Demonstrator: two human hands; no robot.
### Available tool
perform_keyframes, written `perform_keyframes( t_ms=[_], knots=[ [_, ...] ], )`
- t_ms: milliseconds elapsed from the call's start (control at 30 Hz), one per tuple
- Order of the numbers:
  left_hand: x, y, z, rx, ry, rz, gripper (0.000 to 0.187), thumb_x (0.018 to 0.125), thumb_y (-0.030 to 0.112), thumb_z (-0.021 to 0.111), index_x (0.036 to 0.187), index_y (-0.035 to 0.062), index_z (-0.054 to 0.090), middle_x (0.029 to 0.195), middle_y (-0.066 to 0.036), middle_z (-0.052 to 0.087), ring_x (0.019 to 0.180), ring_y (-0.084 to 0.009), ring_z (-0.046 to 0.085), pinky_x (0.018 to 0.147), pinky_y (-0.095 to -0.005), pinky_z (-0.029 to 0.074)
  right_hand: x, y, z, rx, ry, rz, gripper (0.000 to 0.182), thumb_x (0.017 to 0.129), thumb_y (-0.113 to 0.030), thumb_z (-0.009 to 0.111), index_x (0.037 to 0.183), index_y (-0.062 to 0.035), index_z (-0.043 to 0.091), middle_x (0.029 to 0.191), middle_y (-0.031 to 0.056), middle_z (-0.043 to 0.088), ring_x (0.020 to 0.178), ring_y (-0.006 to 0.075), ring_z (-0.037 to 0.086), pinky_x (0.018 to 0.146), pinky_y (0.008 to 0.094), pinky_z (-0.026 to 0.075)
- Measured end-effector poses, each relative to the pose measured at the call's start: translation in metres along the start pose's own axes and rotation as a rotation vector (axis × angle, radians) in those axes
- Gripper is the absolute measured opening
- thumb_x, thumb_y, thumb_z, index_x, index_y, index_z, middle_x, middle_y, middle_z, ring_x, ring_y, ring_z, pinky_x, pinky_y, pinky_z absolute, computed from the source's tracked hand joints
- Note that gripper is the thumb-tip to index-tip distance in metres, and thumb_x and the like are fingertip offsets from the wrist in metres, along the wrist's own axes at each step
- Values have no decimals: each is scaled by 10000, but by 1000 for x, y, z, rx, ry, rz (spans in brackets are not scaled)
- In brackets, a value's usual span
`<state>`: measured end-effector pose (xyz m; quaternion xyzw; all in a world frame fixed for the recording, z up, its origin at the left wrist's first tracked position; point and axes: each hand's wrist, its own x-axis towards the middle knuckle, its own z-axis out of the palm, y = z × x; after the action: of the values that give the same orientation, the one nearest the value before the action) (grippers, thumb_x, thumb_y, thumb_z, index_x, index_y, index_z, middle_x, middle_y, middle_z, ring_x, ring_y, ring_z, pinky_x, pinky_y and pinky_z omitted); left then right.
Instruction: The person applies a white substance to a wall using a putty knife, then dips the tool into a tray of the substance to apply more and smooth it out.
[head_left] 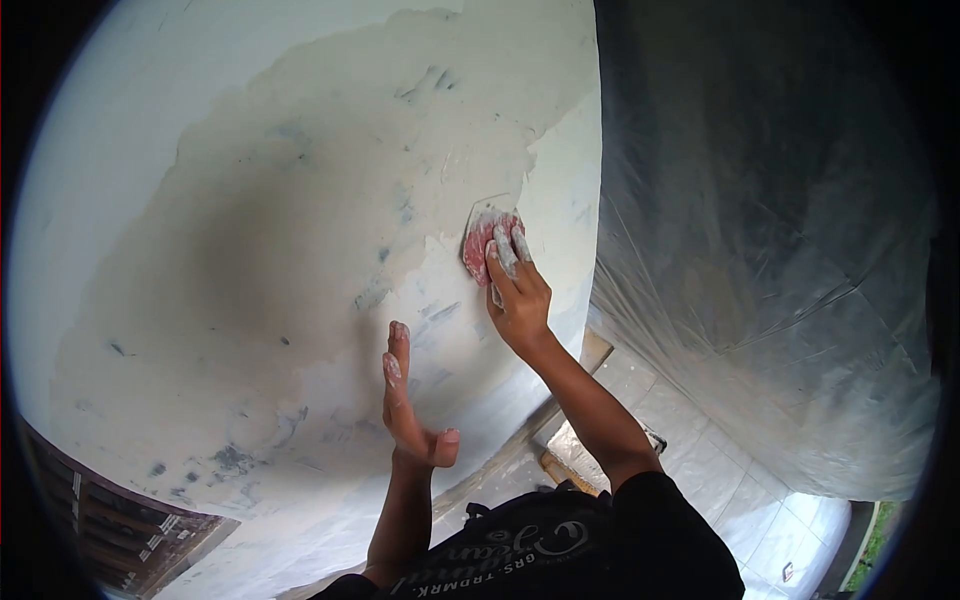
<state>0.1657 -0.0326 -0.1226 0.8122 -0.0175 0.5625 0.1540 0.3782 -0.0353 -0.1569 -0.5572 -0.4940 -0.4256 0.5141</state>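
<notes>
My right hand [519, 300] grips a red putty scraper [481, 240] smeared with white paste, its blade flat against the wall [300, 180]. White paste also coats the fingers of that hand. Lower and to the left, my left hand [408, 405] is raised in front of the wall with fingers stretched up, thumb apart and nothing in it. Dabs of paste show on its fingertips. A large damp-looking grey-beige patch of filler covers much of the white wall, with dark scuffs and bare spots around the scraper.
Clear plastic sheeting [760, 240] hangs along the right side, beyond the wall's edge. Below my right arm, a paste-marked tray [580, 455] lies near the tiled floor [700, 470]. A dark brown slatted wooden piece [120, 520] stands at the lower left.
</notes>
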Motion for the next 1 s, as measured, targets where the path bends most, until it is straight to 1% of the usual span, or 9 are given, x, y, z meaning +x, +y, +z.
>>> perform_keyframes(
  t_ms=[33, 67, 200, 267, 400, 500, 700, 833, 1000],
  knots=[
    [-2, 1, 0, 2, -3, -3, 854, 914, 484, 414, 1517, -25, 90, 1443, -406, 289, 1351, -519, 329, 1126, -569, 219, -11, -3, -5, 31, -65, 55, 612, 605, 107, 673, 1207, 11, 619, 1128, 254, 626, 1046, 424, 625, 780, 414, 555],
    [-2, 0, 2, -5, -5, 17, 857, 913, 486, 416, 1516, -28, 89, 1441, -410, 288, 1351, -519, 328, 1126, -567, 219, -17, -2, -9, 31, -61, 56, 612, 605, 107, 673, 1207, 11, 619, 1128, 254, 626, 1046, 424, 625, 780, 414, 555],
    [1, 1, 7, -32, -4, 20, 858, 912, 484, 420, 1516, -29, 91, 1441, -410, 287, 1352, -520, 326, 1126, -566, 220, 18, -3, -34, 131, 118, 99, 625, 595, 147, 667, 1205, 17, 621, 931, 218, 660, 815, 373, 666, 700, 408, 555],
    [3, 2, 9, -25, -10, 14, 858, 912, 485, 421, 1516, -29, 92, 1441, -409, 288, 1352, -521, 326, 1127, -565, 220, 56, -1, -33, 143, 161, 101, 593, 645, 171, 643, 1222, 41, 603, 1027, 250, 663, 937, 430, 661, 788, 406, 551],
    [3, 1, 8, -22, 9, 55, 853, 909, 478, 422, 1517, -24, 96, 1448, -401, 286, 1352, -522, 326, 1126, -569, 222, 92, 2, -10, 57, 184, -37, 621, 580, 142, 672, 1187, 19, 630, 937, 202, 661, 905, 386, 658, 737, 413, 546],
    [0, 1, 4, 1, 19, 43, 847, 910, 474, 423, 1520, -15, 97, 1458, -389, 282, 1352, -521, 326, 1123, -577, 226, 61, 9, 9, 80, 126, -109, 594, 579, 122, 678, 1163, 15, 647, 1101, 197, 658, 1088, 422, 610, 845, 445, 536],
    [1, -1, 3, -10, 3, 38, 839, 907, 470, 426, 1522, -3, 108, 1464, -382, 279, 1353, -519, 327, 1122, -581, 226, -7, 12, -18, 130, 2, -45, 613, 556, 137, 650, 1159, 30, 643, 1163, 215, 641, 1143, 436, 584, 933, 482, 507],
    [4, 0, 6, -9, 9, 36, 843, 897, 463, 436, 1522, -2, 114, 1464, -385, 277, 1356, -517, 325, 1124, -579, 225, 24, 12, -30, 167, 162, -46, 630, 544, 155, 626, 1162, 31, 645, 1152, 226, 642, 1095, 440, 605, 934, 499, 500],
    [10, -2, 9, 19, 5, 78, 834, 892, 447, 435, 1520, -4, 123, 1457, -381, 297, 1360, -503, 329, 1124, -572, 229, 82, 5, -11, 122, 109, -138, 594, 573, 126, 631, 1157, 20, 653, 1157, 218, 646, 1135, 428, 589, 897, 478, 519]
  ],
)
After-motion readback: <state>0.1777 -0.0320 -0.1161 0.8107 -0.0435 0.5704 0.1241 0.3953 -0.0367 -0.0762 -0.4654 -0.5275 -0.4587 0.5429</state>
